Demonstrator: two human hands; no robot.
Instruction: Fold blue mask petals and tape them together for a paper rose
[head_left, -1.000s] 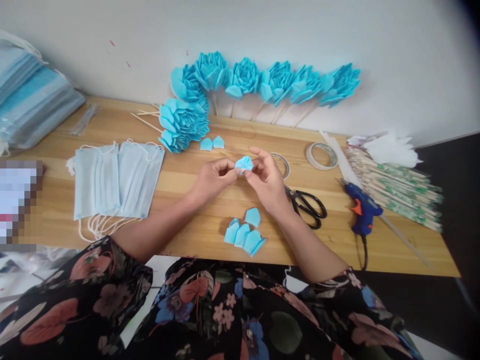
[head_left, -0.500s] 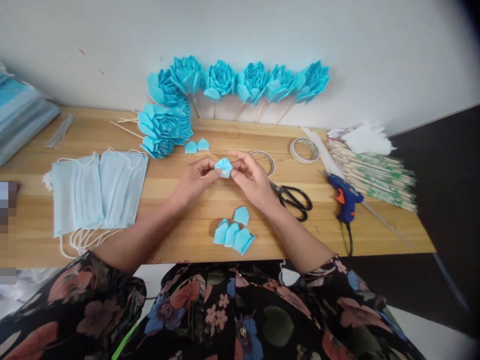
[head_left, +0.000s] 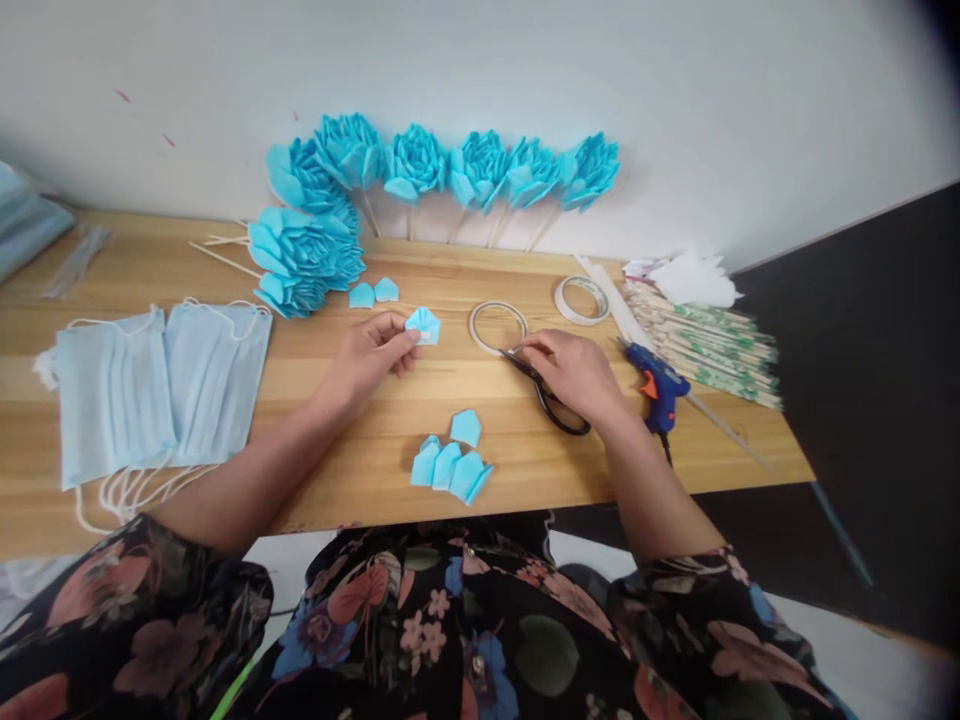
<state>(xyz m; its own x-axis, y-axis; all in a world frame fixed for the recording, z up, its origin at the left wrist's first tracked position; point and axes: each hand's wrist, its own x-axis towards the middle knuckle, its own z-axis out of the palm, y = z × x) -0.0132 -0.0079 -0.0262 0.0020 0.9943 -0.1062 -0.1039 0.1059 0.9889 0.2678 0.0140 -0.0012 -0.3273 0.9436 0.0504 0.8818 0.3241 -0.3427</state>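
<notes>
My left hand point(head_left: 369, 352) pinches a small folded blue petal point(head_left: 424, 326) between thumb and fingers. A whitish strip shows on the petal's lower part. To the right, my right hand point(head_left: 574, 368) is closed, fingertips together beside a thin roll of tape point(head_left: 498, 326). Whatever is in its fingertips is too small to make out. Black-handled scissors point(head_left: 538, 385) lie partly beneath that hand. Below both hands are several folded blue petals point(head_left: 448, 466) in a row and a single blue petal point(head_left: 466, 428). Two more blue petals point(head_left: 361, 295) rest beyond my left hand.
Blue flowers on sticks point(head_left: 480, 170) lean along the wall, with more lying at left. Pale blue face masks point(head_left: 112, 400) cover the table's left side. Another tape roll point(head_left: 582, 300), a blue glue gun point(head_left: 658, 385) and wrapped chopsticks point(head_left: 705, 345) are at right.
My right hand has let go of the petal and moved right, over the scissors. The petal stays in my left hand. The whole view has shifted slightly.
</notes>
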